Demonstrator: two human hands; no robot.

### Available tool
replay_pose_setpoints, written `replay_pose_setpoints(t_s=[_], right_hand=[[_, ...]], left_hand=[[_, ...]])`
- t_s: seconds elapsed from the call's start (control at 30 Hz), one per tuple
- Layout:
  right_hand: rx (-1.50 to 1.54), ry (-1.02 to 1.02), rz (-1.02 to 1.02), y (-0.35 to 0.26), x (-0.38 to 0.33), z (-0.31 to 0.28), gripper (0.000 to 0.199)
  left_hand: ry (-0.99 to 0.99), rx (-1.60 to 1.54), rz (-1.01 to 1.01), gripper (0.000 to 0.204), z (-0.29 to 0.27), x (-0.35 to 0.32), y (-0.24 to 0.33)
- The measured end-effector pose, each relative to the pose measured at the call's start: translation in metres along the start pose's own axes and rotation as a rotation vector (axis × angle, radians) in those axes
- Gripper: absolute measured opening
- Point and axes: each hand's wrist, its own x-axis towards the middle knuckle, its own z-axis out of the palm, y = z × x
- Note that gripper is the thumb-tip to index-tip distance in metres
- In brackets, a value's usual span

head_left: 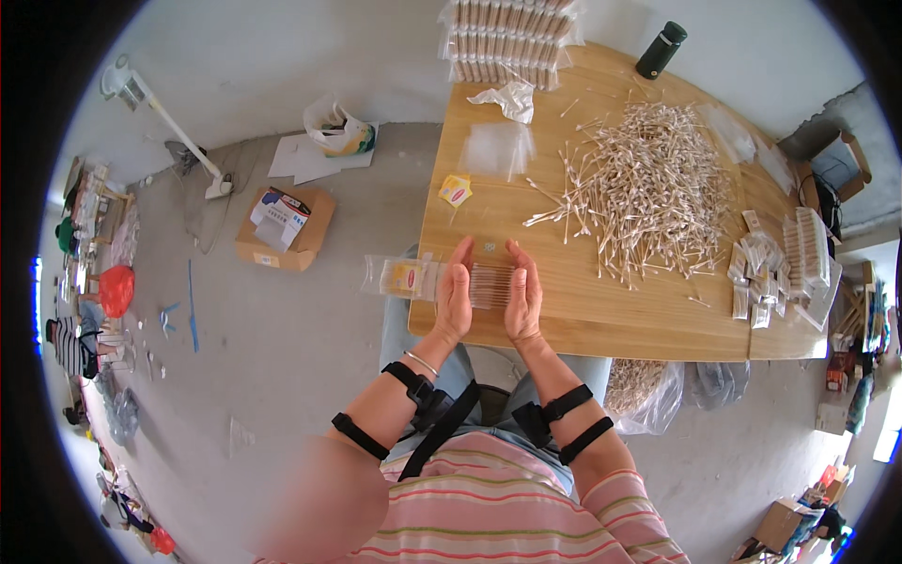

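Swabs (490, 286) sat mid-frame between the left hand (454, 296) and right hand (522, 296), both flat, not curled, maybe to keep them even; a clear bag (404, 278) poked out toward frame left.

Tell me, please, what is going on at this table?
A person's left hand and right hand flank a row of cotton swabs, one on each side, at the near left part of the wooden table. A clear packet with a yellow label sticks out past the table's left edge. A large heap of loose swabs lies farther right.
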Motion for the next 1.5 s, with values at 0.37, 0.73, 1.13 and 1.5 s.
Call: replay_pose_setpoints(t_s=[0.37, 0.73, 1.13, 1.5], right_hand=[[-0.837, -0.320, -0.264, -0.001, -0.002, -0.014, 0.056], [-1.127, -0.573, -0.099, -0.022, -0.012, -0.002, 0.064], [-0.187, -0.175, -0.080, 0.003, -0.004, -0.004, 0.049], [-1.299, -0.570, -0.256, -0.021, -0.023, -0.022, 0.089]], left_hand=[[0.062, -0.016, -0.033, 0.079, 0.001, -0.003, 0.006], [0.018, 0.051, -0.012, 0.074, -0.004, 0.000, 0.007], [0.026, 0.052, -0.016, 0.072, 0.000, -0.002, 0.003], [0.022, 0.088, -0.002, 0.068, 0.001, 0.002, 0.006]])
